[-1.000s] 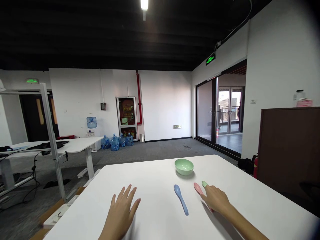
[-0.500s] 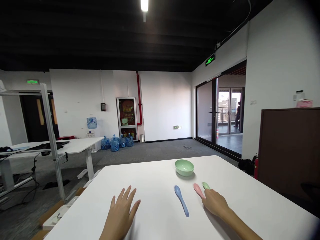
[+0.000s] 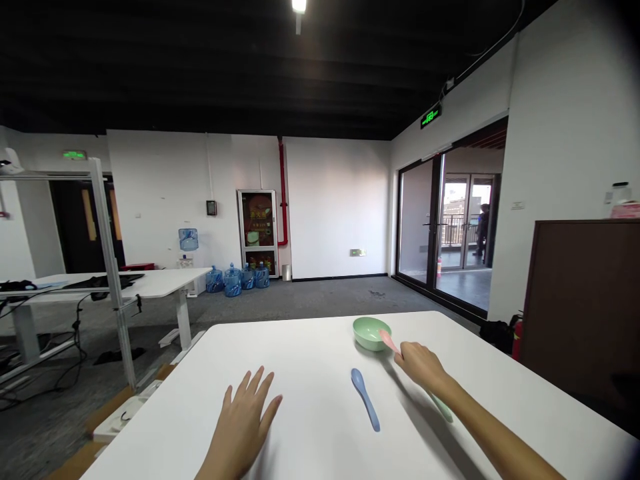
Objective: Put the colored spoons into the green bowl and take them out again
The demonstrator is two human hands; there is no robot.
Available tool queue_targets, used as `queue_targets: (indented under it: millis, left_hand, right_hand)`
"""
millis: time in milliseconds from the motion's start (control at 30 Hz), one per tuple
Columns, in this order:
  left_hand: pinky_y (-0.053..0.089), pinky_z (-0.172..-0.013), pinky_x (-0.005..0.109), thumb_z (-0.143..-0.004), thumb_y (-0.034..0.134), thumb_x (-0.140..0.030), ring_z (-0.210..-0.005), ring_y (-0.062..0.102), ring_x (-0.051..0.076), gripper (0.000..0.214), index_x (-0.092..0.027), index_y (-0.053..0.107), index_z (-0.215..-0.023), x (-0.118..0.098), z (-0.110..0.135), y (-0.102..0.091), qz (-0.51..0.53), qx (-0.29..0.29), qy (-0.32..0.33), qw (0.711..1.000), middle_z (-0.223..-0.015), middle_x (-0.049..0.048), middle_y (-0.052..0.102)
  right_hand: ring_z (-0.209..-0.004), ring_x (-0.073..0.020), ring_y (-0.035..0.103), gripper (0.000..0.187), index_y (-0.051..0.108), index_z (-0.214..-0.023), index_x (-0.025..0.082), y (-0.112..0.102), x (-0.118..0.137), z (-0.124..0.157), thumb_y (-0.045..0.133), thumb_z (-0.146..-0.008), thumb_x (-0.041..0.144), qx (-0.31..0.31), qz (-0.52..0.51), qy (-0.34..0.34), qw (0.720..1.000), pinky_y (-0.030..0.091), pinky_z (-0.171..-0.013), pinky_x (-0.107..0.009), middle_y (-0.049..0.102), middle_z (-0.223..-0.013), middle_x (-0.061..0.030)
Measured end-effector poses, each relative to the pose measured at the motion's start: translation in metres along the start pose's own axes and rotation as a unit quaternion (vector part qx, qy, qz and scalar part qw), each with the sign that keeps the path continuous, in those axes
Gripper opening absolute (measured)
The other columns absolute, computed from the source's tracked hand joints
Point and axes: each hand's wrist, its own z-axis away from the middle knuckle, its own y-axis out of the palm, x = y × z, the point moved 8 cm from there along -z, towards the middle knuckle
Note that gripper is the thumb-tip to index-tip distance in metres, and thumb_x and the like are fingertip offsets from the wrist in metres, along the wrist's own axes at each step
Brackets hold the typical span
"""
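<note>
My right hand [image 3: 419,365] is closed on a pink spoon [image 3: 387,341] and holds it up over the near rim of a green bowl [image 3: 369,333] on the white table [image 3: 310,373]. A blue spoon [image 3: 365,398] lies on the table to the left of that hand. A green spoon [image 3: 442,407] lies under my right forearm, mostly hidden. My left hand [image 3: 245,419] rests flat on the table with its fingers spread, holding nothing.
A brown cabinet [image 3: 585,300] stands at the right past the table. At the left are another white desk [image 3: 125,283] and a metal frame post [image 3: 113,267]. Blue water jugs [image 3: 233,279] sit by the far wall. Glass doors [image 3: 450,233] are at the back right.
My right hand has picked the pink spoon up off the table and carried it forward to the green bowl. The green spoon stays on the table. My left hand has not moved.
</note>
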Motion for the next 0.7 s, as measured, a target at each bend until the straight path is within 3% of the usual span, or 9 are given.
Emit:
queue_targets:
  millis: [167, 367, 567, 700]
  left_hand:
    - [0.035, -0.124, 0.063, -0.103, 0.035, -0.05, -0.155, 0.038, 0.035, 0.057, -0.028, 0.053, -0.152, 0.0, -0.001, -0.001, 0.005, -0.002, 0.001, 1.0, -0.166, 0.0083, 0.047]
    - [0.035, -0.124, 0.063, -0.103, 0.036, -0.049, -0.155, 0.038, 0.035, 0.057, -0.027, 0.053, -0.152, 0.001, -0.004, -0.002, 0.004, 0.009, -0.001, 1.0, -0.165, 0.0086, 0.047]
    - [0.035, -0.124, 0.063, -0.103, 0.035, -0.051, -0.156, 0.037, 0.034, 0.058, -0.027, 0.053, -0.153, 0.007, -0.006, 0.002, 0.001, 0.02, -0.008, 1.0, -0.166, 0.0075, 0.047]
    - [0.034, -0.125, 0.062, -0.104, 0.032, -0.051, -0.156, 0.036, 0.034, 0.059, -0.028, 0.051, -0.154, 0.007, -0.006, 0.003, -0.007, 0.027, -0.011, 1.0, -0.167, 0.0066, 0.045]
  right_hand:
    - [-0.098, -0.0279, 0.071, 0.026, 0.071, -0.096, 0.016, -0.022, 0.018, -0.049, 0.046, -0.098, 0.023, 0.01, 0.008, 0.002, 1.0, 0.04, -0.073, -0.032, 0.074, -0.111, -0.0172]
    - [-0.11, -0.0301, 0.071, 0.037, 0.073, -0.113, 0.014, 0.003, 0.024, -0.093, 0.047, -0.102, 0.038, 0.04, -0.005, 0.024, 0.999, 0.048, -0.081, -0.034, 0.074, -0.12, -0.019]
    - [-0.118, -0.0292, 0.07, 0.041, 0.073, -0.12, 0.014, 0.021, 0.026, -0.113, 0.055, -0.1, 0.045, 0.06, -0.005, 0.029, 0.998, 0.05, -0.089, -0.034, 0.073, -0.128, -0.0186]
    - [-0.119, -0.0309, 0.07, 0.043, 0.072, -0.123, 0.013, 0.024, 0.027, -0.122, 0.069, -0.092, 0.042, 0.064, -0.004, 0.038, 0.997, 0.052, -0.089, -0.035, 0.072, -0.131, -0.0192]
